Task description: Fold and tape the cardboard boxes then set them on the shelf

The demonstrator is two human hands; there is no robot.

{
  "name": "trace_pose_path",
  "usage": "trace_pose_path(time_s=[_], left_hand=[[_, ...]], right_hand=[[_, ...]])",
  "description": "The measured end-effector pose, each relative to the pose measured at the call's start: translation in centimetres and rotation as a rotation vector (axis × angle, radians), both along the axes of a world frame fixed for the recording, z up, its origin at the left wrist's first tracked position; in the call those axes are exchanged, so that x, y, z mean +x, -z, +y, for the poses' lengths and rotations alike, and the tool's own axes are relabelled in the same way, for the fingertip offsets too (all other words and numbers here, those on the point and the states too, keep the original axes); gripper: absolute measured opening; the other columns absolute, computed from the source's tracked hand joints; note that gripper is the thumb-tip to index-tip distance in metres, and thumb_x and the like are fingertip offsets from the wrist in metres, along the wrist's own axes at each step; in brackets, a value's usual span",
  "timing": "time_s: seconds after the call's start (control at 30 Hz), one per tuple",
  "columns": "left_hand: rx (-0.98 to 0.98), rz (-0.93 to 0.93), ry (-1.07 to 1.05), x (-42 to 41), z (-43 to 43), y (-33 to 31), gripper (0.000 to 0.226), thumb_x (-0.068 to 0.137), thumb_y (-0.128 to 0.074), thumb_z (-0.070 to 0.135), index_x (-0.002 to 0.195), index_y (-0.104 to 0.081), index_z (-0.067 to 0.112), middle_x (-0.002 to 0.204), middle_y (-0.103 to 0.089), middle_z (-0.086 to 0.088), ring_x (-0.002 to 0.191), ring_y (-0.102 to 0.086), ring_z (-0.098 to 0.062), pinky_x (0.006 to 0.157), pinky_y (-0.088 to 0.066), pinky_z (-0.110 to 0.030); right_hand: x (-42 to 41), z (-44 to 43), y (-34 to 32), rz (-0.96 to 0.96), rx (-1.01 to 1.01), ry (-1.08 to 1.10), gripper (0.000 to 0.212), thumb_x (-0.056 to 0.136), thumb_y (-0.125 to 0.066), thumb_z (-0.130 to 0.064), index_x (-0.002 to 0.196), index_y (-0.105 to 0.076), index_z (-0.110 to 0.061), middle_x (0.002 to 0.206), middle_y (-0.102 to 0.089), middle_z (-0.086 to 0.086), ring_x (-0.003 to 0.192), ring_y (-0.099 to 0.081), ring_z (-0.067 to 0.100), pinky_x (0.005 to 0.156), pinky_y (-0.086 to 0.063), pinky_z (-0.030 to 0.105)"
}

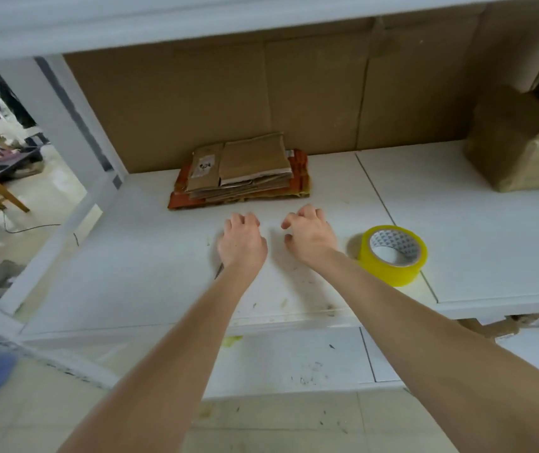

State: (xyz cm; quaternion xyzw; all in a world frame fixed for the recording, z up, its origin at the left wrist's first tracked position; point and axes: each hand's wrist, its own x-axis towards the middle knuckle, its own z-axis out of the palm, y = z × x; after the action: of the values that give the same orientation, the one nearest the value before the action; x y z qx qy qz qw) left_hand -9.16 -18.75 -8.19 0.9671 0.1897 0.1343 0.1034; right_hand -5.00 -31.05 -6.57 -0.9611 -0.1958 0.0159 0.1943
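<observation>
In the head view, a white shelf [130,256] is seen from above, and a stack of flattened cardboard boxes [245,171] is laid on it towards the back, near the brown cardboard sheet [196,103] that lines the rear of the bay. The stack is made up of several brown pieces, with an orange-red flattened piece [300,178] at the bottom. Both bare forearms are stretched out over the shelf. The left hand [242,238] is held just in front of the stack, its fingers loosely curled and nothing gripped in it. The right hand [309,235] is held beside it, a small gap being left between the two, its fingers likewise loosely curled and nothing held. Whether either hand is touching the shelf surface cannot be told. A roll of yellow tape [392,255] is lying flat on the shelf just to the right of the right wrist, untouched. At the far right of the shelf a bulky brown box [516,148] is set against the back, well apart from the stack.
</observation>
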Motion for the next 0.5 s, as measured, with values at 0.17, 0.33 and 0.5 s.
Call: trace_pose_path(time_s=[0.17, 0.33, 0.5], left_hand=[[-0.005, 0.162, -0.113, -1.5, 4.0, 1.2, 0.030, 0.094, -0.054, 0.021, 0.123, -0.046, 0.015, 0.120, -0.050, -0.010, 0.108, -0.050, -0.027, 0.077, -0.044, -0.036], [-0.071, 0.113, -0.152, -3.0, 6.0, 1.9, 0.026, 0.091, -0.046, 0.005, 0.114, -0.052, 0.016, 0.106, -0.057, -0.006, 0.094, -0.058, -0.028, 0.065, -0.040, -0.036], [-0.070, 0.056, -0.191, -3.9, 9.0, 1.1, 0.023, 0.091, -0.050, 0.010, 0.112, -0.052, 0.016, 0.105, -0.056, -0.005, 0.082, -0.054, -0.025, 0.063, -0.039, -0.035]], right_hand=[[-0.7, 2.8, 0.7, 0.013, 0.018, -0.053, 0.030, 0.095, -0.049, -0.019, 0.124, -0.056, -0.022, 0.130, -0.040, 0.006, 0.123, -0.034, 0.025, 0.101, -0.038, 0.037], [-1.3, 4.1, 1.5, 0.013, 0.021, -0.090, 0.030, 0.096, -0.048, -0.020, 0.125, -0.056, -0.020, 0.129, -0.040, 0.006, 0.121, -0.035, 0.025, 0.100, -0.041, 0.037], [-1.7, 5.9, 1.6, 0.037, 0.018, -0.105, 0.031, 0.096, -0.046, -0.018, 0.125, -0.056, -0.022, 0.129, -0.039, 0.005, 0.122, -0.035, 0.024, 0.098, -0.040, 0.036]])
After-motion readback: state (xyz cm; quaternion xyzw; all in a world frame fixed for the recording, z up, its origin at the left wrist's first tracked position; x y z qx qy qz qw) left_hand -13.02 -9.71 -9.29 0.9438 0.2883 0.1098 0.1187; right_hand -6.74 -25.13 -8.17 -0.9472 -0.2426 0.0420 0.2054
